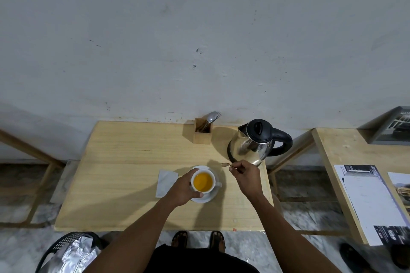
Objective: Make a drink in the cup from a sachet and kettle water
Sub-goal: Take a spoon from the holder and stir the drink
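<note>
Head view: cup point(203, 182) mid-table, kettle point(253, 142) near right table edge point(269, 180).

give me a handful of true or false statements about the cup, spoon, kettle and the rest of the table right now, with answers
1. The cup holds an orange-yellow liquid. True.
2. The right hand holds the spoon inside the cup. False: the spoon is held outside the cup, toward the kettle.
3. The left hand grips the side of the cup. True.
4. The cup stands directly on the wooden table. False: it sits on a white saucer.
5. The kettle's lid is open. False: the black lid is shut.
6. A wooden holder with cutlery stands at the table's far edge, by the wall. True.
</note>
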